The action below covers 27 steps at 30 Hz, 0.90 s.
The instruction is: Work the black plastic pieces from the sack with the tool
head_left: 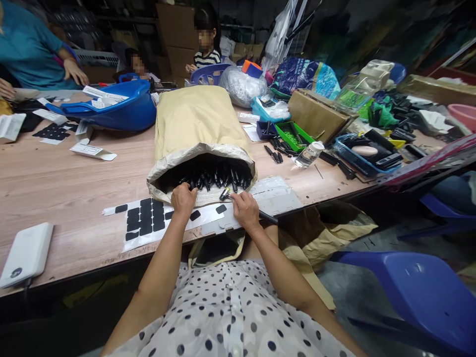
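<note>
At the middle of the table's [74,188] near side lies a tan sack [203,119], its mouth turned towards the person and its pale lining folded back round the rim. Black pieces [223,174] crowd inside that mouth, many pointing outward.

The left hand [184,200] is at the left part of the sack's mouth, fingers curled inward against the nearest pieces; whether it grips one I cannot tell. The right hand [246,210], just in front of the mouth's right part, is closed on a small tool [224,194] with a dark and yellow-green head, which sits before the pieces. A black bar [268,217] juts out past that hand in line with the tool; whether the two are one I cannot tell.

In front of the sack, to the left, is a white sheet [130,244] of rounded black stickers [146,218]; a grey board [277,197] reaches out to its right. Farther left of the sack lie a white power bank [28,255] and, behind, a blue basin [111,111] with white boxes in and around it. Right of the sack are a green tray [305,133], a clear bottle [309,154] and a carton [316,114]. Beyond the sack sits a person in a striped top [207,58]; far left of it is another in teal [29,47].
</note>
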Tool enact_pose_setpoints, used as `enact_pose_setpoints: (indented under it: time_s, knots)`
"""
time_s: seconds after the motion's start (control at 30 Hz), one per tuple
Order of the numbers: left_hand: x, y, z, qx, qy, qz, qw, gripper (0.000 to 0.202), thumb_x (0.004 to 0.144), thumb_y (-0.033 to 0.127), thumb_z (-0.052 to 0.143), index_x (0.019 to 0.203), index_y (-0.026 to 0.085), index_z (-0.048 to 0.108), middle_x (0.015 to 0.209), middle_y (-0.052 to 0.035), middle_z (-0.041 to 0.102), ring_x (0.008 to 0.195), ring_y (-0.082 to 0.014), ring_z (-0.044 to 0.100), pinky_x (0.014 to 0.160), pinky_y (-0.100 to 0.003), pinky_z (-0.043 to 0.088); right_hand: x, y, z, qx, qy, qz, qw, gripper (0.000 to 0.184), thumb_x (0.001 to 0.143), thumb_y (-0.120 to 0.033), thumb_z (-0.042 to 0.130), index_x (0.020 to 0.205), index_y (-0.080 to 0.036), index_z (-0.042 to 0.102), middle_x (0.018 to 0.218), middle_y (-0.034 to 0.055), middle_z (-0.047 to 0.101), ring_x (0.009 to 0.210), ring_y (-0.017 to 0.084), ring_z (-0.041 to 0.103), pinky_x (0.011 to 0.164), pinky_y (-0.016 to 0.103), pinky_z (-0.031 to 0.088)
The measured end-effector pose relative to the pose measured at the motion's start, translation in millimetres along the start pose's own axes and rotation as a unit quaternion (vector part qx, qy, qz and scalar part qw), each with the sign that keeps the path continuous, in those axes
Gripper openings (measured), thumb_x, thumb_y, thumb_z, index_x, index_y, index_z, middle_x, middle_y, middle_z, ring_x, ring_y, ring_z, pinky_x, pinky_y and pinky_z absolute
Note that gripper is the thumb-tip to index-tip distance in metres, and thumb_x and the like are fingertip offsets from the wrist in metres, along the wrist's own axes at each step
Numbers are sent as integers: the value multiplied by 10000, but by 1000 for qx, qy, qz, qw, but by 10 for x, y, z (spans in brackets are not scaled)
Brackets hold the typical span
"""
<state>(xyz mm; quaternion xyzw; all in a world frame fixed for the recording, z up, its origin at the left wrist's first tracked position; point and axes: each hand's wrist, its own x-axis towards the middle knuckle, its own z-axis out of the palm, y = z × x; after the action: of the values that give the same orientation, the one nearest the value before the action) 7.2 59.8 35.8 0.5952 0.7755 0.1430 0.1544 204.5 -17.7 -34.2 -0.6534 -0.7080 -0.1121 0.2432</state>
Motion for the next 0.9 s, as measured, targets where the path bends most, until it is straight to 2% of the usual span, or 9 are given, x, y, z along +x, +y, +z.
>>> enact_pose_setpoints:
  time_s: [0.13,0.2,0.27,0.37,0.47,0.57,0.67,0.77,0.9]
  knots:
    - [-3,2,-60,5,-34,-22,999,119,753,267,678,807,181,741,887,-140,761,936,-330,714,764,-372,537,0,-3,-2,3,-8,7,1000,269,948,-194,520,1130,-244,712,883,65,570,844,217,458,733,302,366]
    - [-40,-29,-84,-31,-51,-11,998,84,705,272,696,671,195,693,749,-93,732,855,-304,708,718,-355,523,-1,-4,0,7,-12,9,1000,273,947,-192,519,1133,-244,712,884,66,568,846,217,460,736,302,368]
    - [-105,-68,-77,-100,-67,0,993,111,676,289,699,616,206,654,639,-38,681,769,-262,686,686,-337,511,-3,-1,3,9,-14,11,1000,281,947,-191,513,1136,-248,712,883,67,567,847,219,462,738,304,371]
    - [-251,-102,26,-248,-88,31,964,102,667,291,686,722,206,690,660,8,677,701,-203,657,672,-309,515,-6,4,11,10,-20,13,1000,294,948,-194,503,1149,-256,709,894,71,568,856,225,464,741,312,372]
    - [-413,-92,213,-352,-98,109,924,182,712,319,694,857,214,729,807,0,723,782,-189,669,757,-311,541,-6,6,13,9,-23,15,1000,298,951,-197,497,1155,-257,706,912,74,573,864,225,467,741,314,372]
    - [-528,-86,381,-331,-52,188,923,148,713,287,754,851,237,749,928,-25,716,951,-220,651,911,-367,525,-2,1,7,11,-21,14,1000,291,960,-208,491,1148,-252,709,906,73,572,862,223,469,747,313,375]
    - [-568,-141,445,-267,-9,225,937,171,699,230,793,865,257,761,907,-30,678,959,-235,623,951,-406,504,0,-7,-1,12,-19,13,1000,285,962,-210,493,1139,-253,713,900,71,573,859,221,471,748,311,374]
    - [-558,-244,426,-248,-16,236,939,197,729,212,773,920,255,752,869,-18,685,904,-224,625,923,-400,510,1,-11,-1,10,-18,15,1000,277,959,-209,505,1134,-254,715,896,69,579,855,219,475,741,308,371]
    - [-528,-359,406,-251,-44,231,939,94,751,224,740,843,244,737,883,-19,709,906,-224,642,879,-382,521,19,5,-1,15,-18,16,1000,270,950,-203,523,1132,-256,716,900,69,598,855,220,493,730,308,381]
